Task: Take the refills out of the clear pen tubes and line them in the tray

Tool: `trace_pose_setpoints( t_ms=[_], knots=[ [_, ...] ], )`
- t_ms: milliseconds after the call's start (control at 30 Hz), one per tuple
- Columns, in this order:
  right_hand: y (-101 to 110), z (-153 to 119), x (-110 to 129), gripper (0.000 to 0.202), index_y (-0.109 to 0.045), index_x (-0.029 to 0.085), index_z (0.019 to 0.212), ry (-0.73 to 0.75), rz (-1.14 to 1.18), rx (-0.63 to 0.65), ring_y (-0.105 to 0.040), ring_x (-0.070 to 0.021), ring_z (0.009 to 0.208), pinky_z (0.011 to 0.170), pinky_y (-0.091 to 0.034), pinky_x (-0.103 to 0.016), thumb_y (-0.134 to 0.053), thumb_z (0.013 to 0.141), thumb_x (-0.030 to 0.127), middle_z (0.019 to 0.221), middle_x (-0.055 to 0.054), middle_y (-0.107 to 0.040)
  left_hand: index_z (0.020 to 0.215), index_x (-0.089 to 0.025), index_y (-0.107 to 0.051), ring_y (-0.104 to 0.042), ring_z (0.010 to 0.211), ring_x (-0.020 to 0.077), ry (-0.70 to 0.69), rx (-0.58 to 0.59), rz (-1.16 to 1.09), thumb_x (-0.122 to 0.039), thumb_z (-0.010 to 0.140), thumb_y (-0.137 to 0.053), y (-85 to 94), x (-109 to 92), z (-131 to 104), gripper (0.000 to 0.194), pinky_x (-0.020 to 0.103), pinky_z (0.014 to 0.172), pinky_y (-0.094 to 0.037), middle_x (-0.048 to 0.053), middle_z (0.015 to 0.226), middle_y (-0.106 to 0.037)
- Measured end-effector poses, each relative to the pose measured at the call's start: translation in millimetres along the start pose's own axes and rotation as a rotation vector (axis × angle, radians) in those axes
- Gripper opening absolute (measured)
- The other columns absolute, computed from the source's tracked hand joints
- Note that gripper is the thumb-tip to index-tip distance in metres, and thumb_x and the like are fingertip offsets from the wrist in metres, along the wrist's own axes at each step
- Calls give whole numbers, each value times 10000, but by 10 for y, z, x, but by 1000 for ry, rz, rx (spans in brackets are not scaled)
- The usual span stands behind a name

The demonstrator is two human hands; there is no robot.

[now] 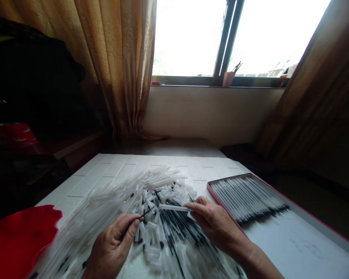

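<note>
My left hand (113,240) pinches a thin black rod (147,212) between thumb and forefinger, its tip pointing right. My right hand (213,219) grips the end of a translucent white plastic tube (174,208), whose free end faces the rod's tip. I cannot tell whether rod and tube touch. Below both hands lie a heap of thin black rods (178,224) and short translucent pieces (153,252). Long translucent tubes (159,178) are piled behind and to the left. A few small black caps (162,245) are scattered among them.
A red-rimmed shallow box (221,204) at right holds a row of translucent tubes with dark ends (247,197). At the left front is a red scalloped dish (20,236). The table (104,168) has a white brick-pattern cover. Curtains (125,69) frame the window behind.
</note>
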State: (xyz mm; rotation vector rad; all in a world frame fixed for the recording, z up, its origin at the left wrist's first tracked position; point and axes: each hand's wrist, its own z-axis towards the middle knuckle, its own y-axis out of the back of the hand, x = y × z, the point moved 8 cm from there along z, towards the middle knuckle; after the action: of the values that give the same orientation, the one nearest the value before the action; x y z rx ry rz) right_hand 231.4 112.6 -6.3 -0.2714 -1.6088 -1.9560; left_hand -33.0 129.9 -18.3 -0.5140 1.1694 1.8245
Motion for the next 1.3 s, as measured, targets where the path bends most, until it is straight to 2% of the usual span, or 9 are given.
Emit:
trace_pose_setpoints(
  t_ms=[100,233,467,633,867,1000,1133,1200,1300],
  knots=[
    [10,-2,-35,302,-716,249,1116,1,-59,15,-615,-163,713,663,-472,-268,-460,956,232,888,-57,-639,839,-301,-790,-737,690,211,-42,-19,35,-400,803,-671,21,-61,5,159,210,644,-564,8,761,-775],
    [-10,-9,-43,302,-707,263,1133,15,-61,8,-612,-154,718,676,-475,-259,-453,971,234,895,-52,-636,852,-315,-784,-757,745,212,-97,-5,83,-354,805,-670,-19,-96,-8,129,194,653,-557,-3,787,-790],
    [-7,-13,-37,294,-716,244,1116,37,-61,-4,-620,-157,731,683,-482,-265,-472,959,194,885,-56,-627,829,-287,-773,-739,656,200,-92,18,121,-385,820,-644,-27,-135,23,163,208,603,-549,11,741,-764],
    [7,-15,-20,282,-716,256,1123,25,-97,2,-621,-150,717,662,-476,-254,-498,954,198,897,-57,-640,849,-281,-767,-736,653,172,-198,22,169,-350,850,-636,-26,-215,6,148,180,605,-535,3,734,-751],
    [-22,-35,-40,290,-734,268,1109,60,-79,71,-633,-160,746,685,-473,-263,-519,939,173,894,-55,-641,983,-284,-749,-691,621,128,-335,186,225,-296,910,-602,-171,-271,-36,165,158,592,-501,-8,741,-679],
    [-122,-59,48,269,-743,249,1097,107,24,135,-625,-159,729,669,-461,-259,-537,935,188,874,-60,-648,1080,-290,-704,-697,675,124,-376,259,128,-283,949,-550,-266,-323,-104,203,156,640,-517,0,817,-685],
    [-238,-74,222,286,-747,237,1091,127,134,186,-637,-162,784,707,-457,-246,-564,897,135,895,-56,-671,1061,-295,-709,-700,743,146,-265,201,3,-357,927,-594,-241,-303,-120,187,177,687,-526,11,863,-704],
    [-300,-82,315,280,-750,245,1083,124,161,201,-633,-159,775,697,-448,-236,-575,889,144,882,-46,-672,1023,-280,-726,-691,803,181,-89,158,-91,-464,915,-584,-232,-193,-109,256,216,719,-530,29,888,-714],
    [-414,-101,456,257,-754,255,1052,117,190,218,-617,-140,713,640,-424,-212,-578,885,167,852,-29,-667,1051,-229,-724,-664,884,228,260,65,-352,-645,886,-505,-268,62,-148,498,274,765,-532,64,946,-723]
  ],
)
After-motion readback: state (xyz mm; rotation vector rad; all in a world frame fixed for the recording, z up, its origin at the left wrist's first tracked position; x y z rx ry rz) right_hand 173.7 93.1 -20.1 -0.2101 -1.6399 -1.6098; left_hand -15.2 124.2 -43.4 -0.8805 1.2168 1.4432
